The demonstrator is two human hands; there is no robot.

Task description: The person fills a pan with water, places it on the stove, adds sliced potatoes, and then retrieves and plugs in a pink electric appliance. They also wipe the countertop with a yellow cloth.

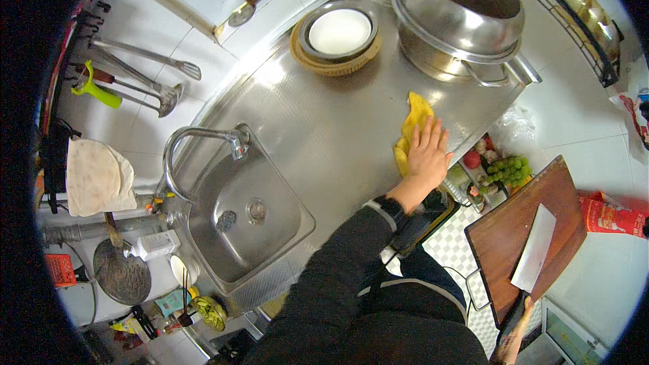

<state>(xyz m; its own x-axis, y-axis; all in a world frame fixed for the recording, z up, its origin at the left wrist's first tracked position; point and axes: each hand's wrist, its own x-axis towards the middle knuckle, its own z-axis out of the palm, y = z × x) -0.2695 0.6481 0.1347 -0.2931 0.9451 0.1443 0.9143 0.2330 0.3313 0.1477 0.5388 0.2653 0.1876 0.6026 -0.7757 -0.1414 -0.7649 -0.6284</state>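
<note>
My left hand (427, 159) lies palm down with its fingers spread, pressing on a crumpled yellow cloth (405, 137) on the stainless-steel countertop (350, 152). At lower right, my right hand (517, 332) is partly hidden behind the black handle of a kitchen cleaver (536, 248). That hand grips the handle at the lower edge of a dark wooden cutting board (507, 233); the cleaver's broad blade lies flat across the board's face. The board is tilted, off the counter, and a metal wire stand touches its left edge.
A sink (243, 248) with a curved faucet (175, 137) is at left. Stacked bowls (339, 33) and a lidded steel pot (456, 25) stand at the back. Grapes (509, 170) and other produce sit beyond the counter's right edge. Utensils hang on the left wall.
</note>
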